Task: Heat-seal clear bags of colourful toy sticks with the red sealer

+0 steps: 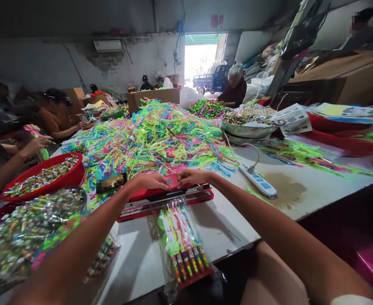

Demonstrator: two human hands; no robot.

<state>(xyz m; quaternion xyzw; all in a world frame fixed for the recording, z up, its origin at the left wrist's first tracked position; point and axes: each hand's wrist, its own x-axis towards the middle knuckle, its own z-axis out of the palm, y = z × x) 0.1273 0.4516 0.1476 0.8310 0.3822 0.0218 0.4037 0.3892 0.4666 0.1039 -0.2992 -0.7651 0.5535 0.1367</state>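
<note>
Nearest the camera, the left forearm (78,237) slants up from the bottom left, passing in front of a pile of packets (24,228). Beyond those packets, a co-worker's hand (38,142) is raised near a red basin (75,173) of small bright pieces. Further right, what looks like a phone (115,182) lies beside the streamers (161,127), which are heaped across the table (132,241).

Then comes the left hand (154,181), its fingers close together and bent, tips down on the red top of the sealer (142,202). In front of the sealer lies the clear bag (186,243), its row of sticks (191,256) side by side, its upper end against the bar and its lower end at the table's front edge. Whether the film is under the bar, I cannot tell.

Next is the right hand (194,177), also on the red top, fingers bent; I cannot tell whether either hand grips or only presses. For a good press, I'd judge, both hands should bear down equally, with the film flat and the sticks and their ribbons clear of the bar. Rightmost, a power strip (257,181) lies plugged in.
</note>
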